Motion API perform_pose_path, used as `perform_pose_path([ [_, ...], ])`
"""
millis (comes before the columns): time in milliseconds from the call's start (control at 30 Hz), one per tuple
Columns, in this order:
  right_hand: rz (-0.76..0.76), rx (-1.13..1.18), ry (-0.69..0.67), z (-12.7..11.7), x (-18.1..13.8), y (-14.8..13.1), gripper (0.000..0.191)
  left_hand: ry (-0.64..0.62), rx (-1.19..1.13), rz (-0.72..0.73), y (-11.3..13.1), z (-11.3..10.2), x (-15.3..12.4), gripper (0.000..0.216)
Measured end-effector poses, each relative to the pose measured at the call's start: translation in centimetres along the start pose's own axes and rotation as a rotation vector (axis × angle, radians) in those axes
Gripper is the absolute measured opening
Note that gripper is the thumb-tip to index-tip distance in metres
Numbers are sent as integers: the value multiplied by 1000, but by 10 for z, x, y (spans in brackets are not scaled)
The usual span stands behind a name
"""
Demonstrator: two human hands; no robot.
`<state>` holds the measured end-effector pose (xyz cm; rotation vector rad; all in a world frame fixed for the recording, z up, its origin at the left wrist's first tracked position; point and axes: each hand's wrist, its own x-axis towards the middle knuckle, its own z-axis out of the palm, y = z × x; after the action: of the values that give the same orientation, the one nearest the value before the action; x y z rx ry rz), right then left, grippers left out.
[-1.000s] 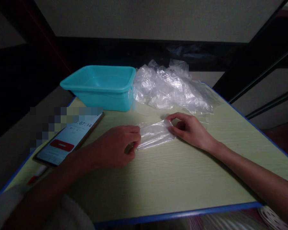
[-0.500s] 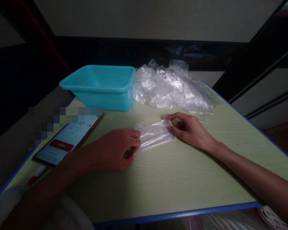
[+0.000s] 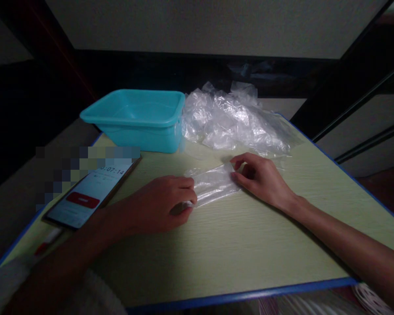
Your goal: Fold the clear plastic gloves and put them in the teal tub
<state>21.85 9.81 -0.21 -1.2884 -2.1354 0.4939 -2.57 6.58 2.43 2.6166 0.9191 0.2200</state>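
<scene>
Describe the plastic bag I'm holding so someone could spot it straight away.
On the pale green table, in front of the teal tub and the crumpled plastic heap, lies one flat clear bag. It alone is smoothed out, pinched between the left hand and right hand.

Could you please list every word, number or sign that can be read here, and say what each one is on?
"07:14": the end of a timer reading on the phone screen; the digits before it are blurred out.
Red button on that screen: its lettering is too small to read.
Clear plastic bag, teal tub, pile of plastic bags: no print visible.
</scene>
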Motion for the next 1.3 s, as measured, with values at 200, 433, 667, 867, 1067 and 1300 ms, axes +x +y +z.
perform_pose_path([
  [200,-121,-155,12,0,-1,7,20,14,143,-76,-6,2,1,20],
  [433,-142,-159,63,-3,0,9,19,193,255,-331,-9,-3,4,19],
  [667,-338,-262,-190,-6,-7,-5,41,326,136,-353,-13,7,6,13],
  [867,-390,-413,-400,3,-14,-3,77,340,153,-425,-14,10,6,13],
  [1067,-356,-439,-446,3,-14,-2,85,373,166,-411,-11,9,6,15],
  [1300,-358,-454,-435,4,-14,-4,73,577,106,-193,5,23,15,15],
])
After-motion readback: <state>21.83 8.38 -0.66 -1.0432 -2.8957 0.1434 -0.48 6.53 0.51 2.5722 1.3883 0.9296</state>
